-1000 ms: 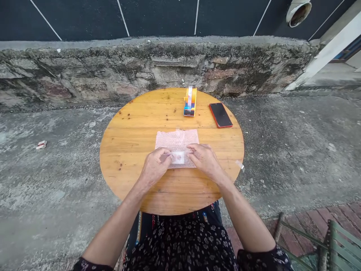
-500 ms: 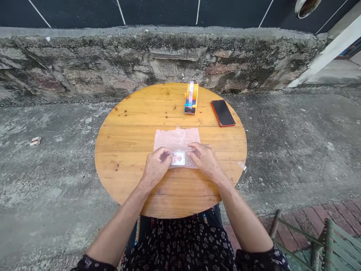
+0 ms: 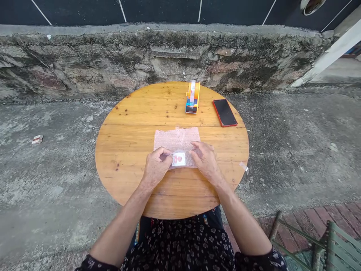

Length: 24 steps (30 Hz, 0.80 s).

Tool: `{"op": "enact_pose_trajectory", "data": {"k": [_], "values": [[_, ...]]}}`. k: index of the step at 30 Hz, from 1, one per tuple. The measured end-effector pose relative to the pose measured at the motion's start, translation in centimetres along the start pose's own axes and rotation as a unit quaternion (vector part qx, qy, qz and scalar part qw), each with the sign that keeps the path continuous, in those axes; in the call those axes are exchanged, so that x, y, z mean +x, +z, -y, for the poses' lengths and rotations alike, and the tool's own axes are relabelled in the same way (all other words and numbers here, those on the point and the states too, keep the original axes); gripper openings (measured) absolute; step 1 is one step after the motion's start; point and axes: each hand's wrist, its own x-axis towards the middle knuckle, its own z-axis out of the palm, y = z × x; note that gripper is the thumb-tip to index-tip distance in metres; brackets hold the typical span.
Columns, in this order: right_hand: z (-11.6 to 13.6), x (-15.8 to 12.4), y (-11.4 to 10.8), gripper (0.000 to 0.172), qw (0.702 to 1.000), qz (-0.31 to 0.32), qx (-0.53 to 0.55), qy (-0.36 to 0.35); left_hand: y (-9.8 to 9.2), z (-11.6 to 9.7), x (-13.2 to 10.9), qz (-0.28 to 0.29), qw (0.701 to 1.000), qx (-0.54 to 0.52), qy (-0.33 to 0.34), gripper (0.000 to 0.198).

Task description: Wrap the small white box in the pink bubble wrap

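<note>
A sheet of pinkish bubble wrap [image 3: 176,136] lies flat on the round wooden table, its near edge toward me. On its near part rests a small white rectangular piece [image 3: 178,159] with red print; whether it is a card or a box I cannot tell. My left hand [image 3: 158,165] pinches the bubble wrap at the left end of this white piece, thumb and forefinger together. My right hand [image 3: 207,160] hovers at the right side of the wrap, thumb and forefinger apart, with nothing visible between them.
Toward the table's [image 3: 126,139] far edge stands a yellow and blue tape dispenser [image 3: 192,97]. A phone with a red case [image 3: 225,113] lies to its right. A strip of clear tape [image 3: 244,166] sticks to the right rim. A green chair [image 3: 327,241] stands at lower right.
My right hand has shifted slightly right, away from the white piece, and its thumb and forefinger are a little farther apart. My left hand keeps its pinch in nearly the same place.
</note>
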Motion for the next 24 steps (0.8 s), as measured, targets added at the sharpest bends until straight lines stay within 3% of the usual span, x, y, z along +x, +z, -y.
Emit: {"op": "enact_pose_trajectory", "data": {"k": [4,5,8,11,16,24], "values": [[2.1,-2.7,-1.5,0.025,0.990,-0.110,-0.079,-0.033,0.1,0.1,-0.1,-0.003,1.000,-0.010,-0.006,0.010],[2.7,-3.5,-1.6,0.026,0.988,-0.114,-0.091,-0.052,0.1,0.1,-0.1,-0.002,1.000,-0.014,-0.004,0.009],[3.8,-5.2,-1.0,0.032,0.988,-0.034,-0.087,-0.119,0.2,0.0,-0.1,-0.007,1.000,-0.021,-0.002,0.009],[4.1,-5.3,0.2,0.038,0.986,0.033,-0.095,-0.136,0.1,-0.3,-0.2,-0.013,1.000,-0.017,0.001,0.010],[3.6,-4.1,1.2,0.039,0.978,0.060,-0.123,-0.155,0.0,-0.1,-0.2,-0.013,1.000,0.011,0.023,0.009],[2.8,-3.7,1.2,0.037,0.970,0.088,-0.142,-0.175,-0.2,0.1,-0.3,-0.002,1.000,0.017,0.017,0.012]]}}
